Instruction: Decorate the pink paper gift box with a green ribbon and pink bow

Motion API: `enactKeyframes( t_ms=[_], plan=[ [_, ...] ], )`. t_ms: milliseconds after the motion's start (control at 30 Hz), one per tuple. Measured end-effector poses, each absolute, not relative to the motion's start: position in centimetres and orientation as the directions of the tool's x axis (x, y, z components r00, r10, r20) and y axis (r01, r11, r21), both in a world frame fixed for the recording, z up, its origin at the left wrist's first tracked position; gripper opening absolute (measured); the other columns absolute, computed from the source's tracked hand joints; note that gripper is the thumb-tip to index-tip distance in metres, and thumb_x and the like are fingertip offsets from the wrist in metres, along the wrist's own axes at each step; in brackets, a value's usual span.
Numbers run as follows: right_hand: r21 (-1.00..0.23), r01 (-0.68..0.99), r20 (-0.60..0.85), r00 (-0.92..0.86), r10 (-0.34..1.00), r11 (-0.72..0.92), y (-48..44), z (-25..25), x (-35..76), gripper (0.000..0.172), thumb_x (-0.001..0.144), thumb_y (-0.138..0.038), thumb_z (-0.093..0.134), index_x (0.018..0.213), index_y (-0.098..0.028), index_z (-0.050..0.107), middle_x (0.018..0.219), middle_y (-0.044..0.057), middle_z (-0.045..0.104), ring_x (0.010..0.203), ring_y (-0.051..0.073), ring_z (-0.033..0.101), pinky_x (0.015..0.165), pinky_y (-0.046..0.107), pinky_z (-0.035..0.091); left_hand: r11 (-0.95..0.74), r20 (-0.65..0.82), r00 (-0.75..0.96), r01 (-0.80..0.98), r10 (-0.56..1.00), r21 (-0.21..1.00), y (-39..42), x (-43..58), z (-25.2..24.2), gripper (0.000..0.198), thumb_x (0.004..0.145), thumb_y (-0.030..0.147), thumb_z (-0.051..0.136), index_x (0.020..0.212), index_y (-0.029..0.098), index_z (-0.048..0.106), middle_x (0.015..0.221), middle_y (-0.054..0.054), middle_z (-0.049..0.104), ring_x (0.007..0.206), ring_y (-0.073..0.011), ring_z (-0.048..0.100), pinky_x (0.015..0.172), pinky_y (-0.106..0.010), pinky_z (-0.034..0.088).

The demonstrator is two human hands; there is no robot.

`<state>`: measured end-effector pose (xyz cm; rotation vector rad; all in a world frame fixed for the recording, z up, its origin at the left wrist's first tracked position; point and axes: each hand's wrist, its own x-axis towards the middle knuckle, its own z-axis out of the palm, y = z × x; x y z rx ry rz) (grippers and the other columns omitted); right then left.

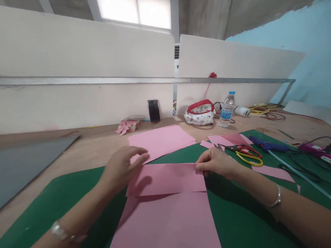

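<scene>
A long pink sheet (168, 225) lies on the green mat (238, 213) in front of me, its far end folded over toward me as a flap (169, 180). The thumb and fingers of my right hand (220, 162) pinch the flap's far right corner. Over the flap's far left corner, my left hand (123, 166) hovers with thumb and fingers apart, holding nothing, and casts a shadow on the paper. Beyond the flap is a stack of pink sheets (163, 139).
To the right lie scissors (248, 157) with red and yellow handles, pink scraps (275, 172), a blue glue gun (267, 145) and cables. Farther back stand a phone (154, 111), a pouch (200, 116) and a water bottle (226, 111). A grey board (22, 162) is at left.
</scene>
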<state>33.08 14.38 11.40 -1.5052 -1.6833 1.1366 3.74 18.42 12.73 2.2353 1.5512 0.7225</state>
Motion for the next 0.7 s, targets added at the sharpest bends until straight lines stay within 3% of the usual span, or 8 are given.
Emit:
enactKeyframes(
  t_ms=[100, 233, 333, 533, 700],
  plan=[
    [-0.892, 0.452, -0.110, -0.219, 0.970, 0.001, 14.0, 11.2, 32.2, 0.011, 0.068, -0.023, 0.068, 0.065, -0.013, 0.073, 0.060, 0.004, 0.068, 0.048, 0.009, 0.056, 0.044, 0.019, 0.039, -0.532, 0.155, 0.516, 0.749, 0.842, 0.395, 16.9, 7.2, 12.6, 0.028, 0.086, 0.041, 0.058, 0.101, 0.018, 0.062, 0.102, -0.004, 0.065, 0.097, -0.0203, 0.060, 0.089, -0.045, 0.046],
    [-0.899, 0.437, -0.122, -0.293, 0.948, 0.019, 13.9, 11.0, 31.8, 0.016, 0.069, -0.027, 0.068, 0.068, -0.013, 0.074, 0.062, 0.005, 0.069, 0.051, 0.010, 0.057, 0.049, 0.021, 0.044, -0.554, 0.029, 0.580, 0.760, 0.814, 0.340, 16.3, 8.1, 11.9, 0.024, 0.088, 0.037, 0.056, 0.101, 0.017, 0.062, 0.103, -0.004, 0.065, 0.089, -0.0177, 0.062, 0.080, -0.039, 0.051],
    [-0.888, 0.459, -0.134, -0.296, 0.946, 0.018, 14.2, 10.8, 32.2, 0.017, 0.069, -0.028, 0.068, 0.069, -0.013, 0.074, 0.062, 0.005, 0.069, 0.049, 0.010, 0.056, 0.045, 0.019, 0.040, -0.509, -0.051, 0.560, 0.784, 0.827, 0.355, 17.2, 6.3, 11.7, 0.025, 0.088, 0.037, 0.056, 0.101, 0.016, 0.062, 0.101, -0.003, 0.065, 0.083, -0.0171, 0.063, 0.072, -0.035, 0.053],
    [-0.837, 0.546, -0.137, -0.286, 0.948, 0.044, 15.2, 9.6, 33.5, 0.019, 0.071, -0.030, 0.066, 0.073, -0.013, 0.075, 0.059, 0.004, 0.067, 0.049, 0.011, 0.056, 0.045, 0.019, 0.039, -0.440, -0.149, 0.543, 0.787, 0.826, 0.433, 19.6, 2.3, 11.4, 0.027, 0.088, 0.038, 0.056, 0.101, 0.015, 0.062, 0.101, -0.002, 0.065, 0.083, -0.0181, 0.063, 0.072, -0.035, 0.054],
    [-0.732, 0.641, -0.053, -0.392, 0.919, 0.231, 15.3, 10.6, 33.5, 0.016, 0.069, -0.030, 0.071, 0.074, -0.016, 0.077, 0.070, 0.004, 0.069, 0.067, 0.015, 0.059, 0.061, 0.023, 0.042, -0.439, -0.142, 0.573, 0.743, 0.807, 0.505, 19.8, 1.8, 11.1, 0.028, 0.087, 0.038, 0.057, 0.105, 0.016, 0.061, 0.108, -0.003, 0.063, 0.091, -0.0213, 0.063, 0.076, -0.038, 0.053]
  ],
)
